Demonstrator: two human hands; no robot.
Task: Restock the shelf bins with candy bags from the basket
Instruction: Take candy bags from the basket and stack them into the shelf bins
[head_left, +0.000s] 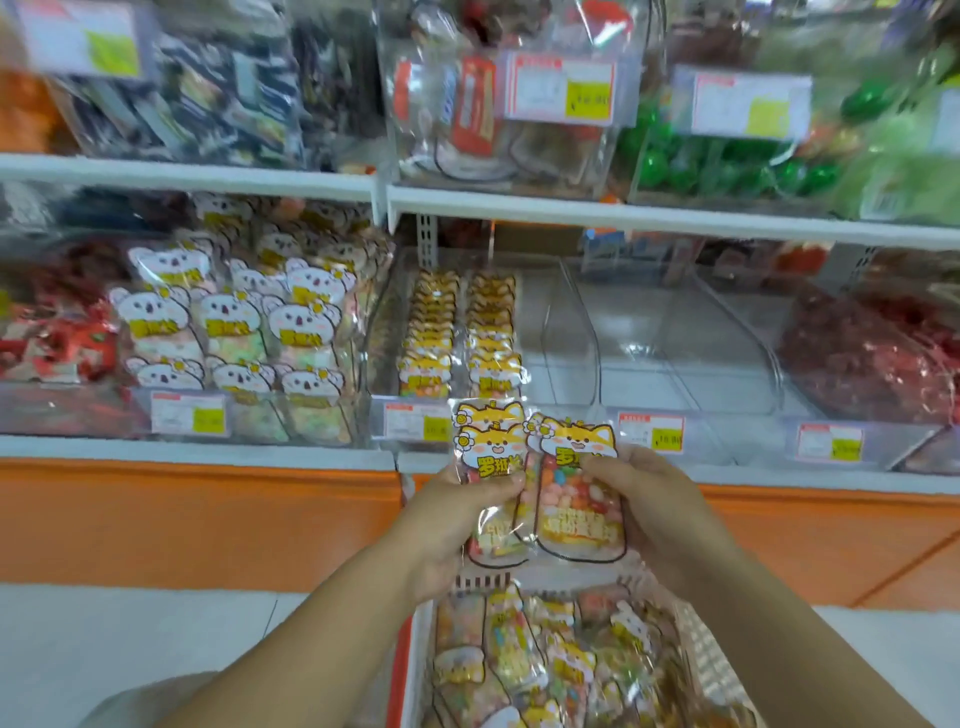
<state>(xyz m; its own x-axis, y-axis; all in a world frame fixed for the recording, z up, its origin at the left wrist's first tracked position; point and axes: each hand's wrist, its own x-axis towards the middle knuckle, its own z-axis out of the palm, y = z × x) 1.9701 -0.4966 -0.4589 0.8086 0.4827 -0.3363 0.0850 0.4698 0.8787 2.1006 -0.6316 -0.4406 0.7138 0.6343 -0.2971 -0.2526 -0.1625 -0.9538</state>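
The left grip is grasping a left stack of fox-faced candy bags, thumb laid across the front and fingers behind. The right grip is grasping a right stack of the same bags, its fingers curled over the stack's right edge. The two stacks stand upright and overlap slightly between the grips, the right stack in front. How many bags each stack has is unclear.

Both stacks are held in the air before the front edge of the lower shelf, just below the clear fox bin, where matching bags stand in two rows. A price tag on that bin's front shows just left of the left stack. Left of this bin, koala bags fill a neighbouring bin.

Directly beneath the grips stands the basket, with mixed candy bags heaped inside. The held stacks hang over its far end without touching the heap.
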